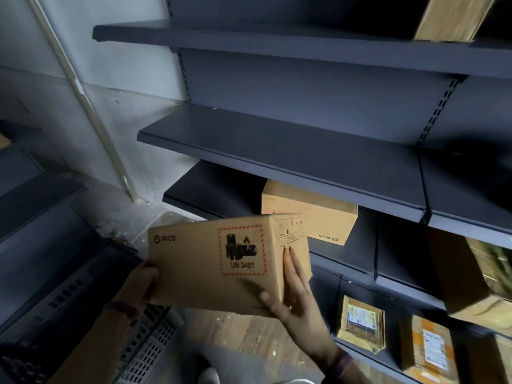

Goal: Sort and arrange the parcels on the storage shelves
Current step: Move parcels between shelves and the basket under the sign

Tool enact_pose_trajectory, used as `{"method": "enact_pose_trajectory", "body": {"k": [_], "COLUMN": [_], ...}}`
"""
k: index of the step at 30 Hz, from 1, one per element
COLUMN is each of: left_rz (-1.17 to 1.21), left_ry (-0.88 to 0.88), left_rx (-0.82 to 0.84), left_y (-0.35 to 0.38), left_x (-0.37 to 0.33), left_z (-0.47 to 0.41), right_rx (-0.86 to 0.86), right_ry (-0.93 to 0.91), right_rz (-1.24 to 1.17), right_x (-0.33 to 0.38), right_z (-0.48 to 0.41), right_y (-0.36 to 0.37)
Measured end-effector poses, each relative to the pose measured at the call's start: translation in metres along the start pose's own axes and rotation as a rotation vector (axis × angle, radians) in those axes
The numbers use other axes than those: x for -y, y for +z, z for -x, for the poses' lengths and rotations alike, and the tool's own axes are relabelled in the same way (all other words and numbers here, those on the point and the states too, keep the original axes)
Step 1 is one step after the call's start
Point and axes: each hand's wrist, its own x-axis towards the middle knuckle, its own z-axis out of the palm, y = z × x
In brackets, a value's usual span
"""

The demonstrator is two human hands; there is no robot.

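I hold a brown cardboard box (210,261) printed PICO, with a red-bordered battery label, in front of the dark grey shelves (291,159). My left hand (141,284) grips its lower left corner. My right hand (291,289) clasps the right end, fingers flat on the side face and thumb under the front edge. A second PICO box (313,212) lies on the third shelf just behind the held one. Above it, the middle shelf is bare.
A tall brown parcel (454,18) stands on the top shelf at right. A large parcel (476,281) and two labelled ones (363,325) (432,353) sit on lower shelves at right. Loose dark shelf panels (69,273) lean at left over a dusty floor.
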Motion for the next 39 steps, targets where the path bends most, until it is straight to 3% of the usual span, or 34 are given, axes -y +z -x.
{"method": "enact_pose_trajectory", "body": {"k": [4,8,11,13,15,19,21,23,25,27,34,39], "left_rz": [0.13,-0.002,0.062,0.009,0.04,0.368,0.499,0.573,0.48,0.372,0.097,0.091], "left_ry": [0.037,0.217,0.267,0.326,0.285,-0.137,-0.251,-0.205,-0.101,-0.044,0.213,0.166], "left_rx": [0.203,0.316,0.289,0.11,0.07,0.366,0.445,0.494,0.443,0.323,0.012,-0.027], "left_y": [-0.007,-0.006,0.006,0.015,0.022,0.018,0.013,0.015,0.021,0.028,0.068,0.075], "left_x": [-0.004,-0.019,-0.032,-0.035,-0.033,-0.021,-0.014,-0.015,-0.024,-0.031,-0.008,0.007], "left_z": [0.008,0.016,0.025,0.029,0.031,0.031,0.026,0.024,0.027,0.032,0.049,0.042], "right_rx": [-0.021,-0.114,-0.165,-0.192,-0.166,-0.158,-0.154,-0.178,-0.217,-0.217,-0.063,-0.078], "right_ry": [0.112,0.277,0.386,0.44,0.461,0.483,0.501,0.494,0.497,0.458,0.426,0.467], "right_rz": [-0.342,-0.648,-0.843,-0.956,-1.055,-1.184,-1.137,-0.821,-0.405,-0.254,-0.59,-0.6], "right_x": [-0.009,-0.037,-0.062,-0.072,-0.077,-0.086,-0.09,-0.089,-0.082,-0.077,-0.05,-0.05], "right_z": [-0.017,-0.03,-0.031,-0.03,-0.03,-0.03,-0.032,-0.041,-0.053,-0.063,-0.058,-0.052], "right_y": [-0.023,-0.057,-0.07,-0.069,-0.066,-0.06,-0.061,-0.06,-0.052,-0.039,0.003,0.003]}}
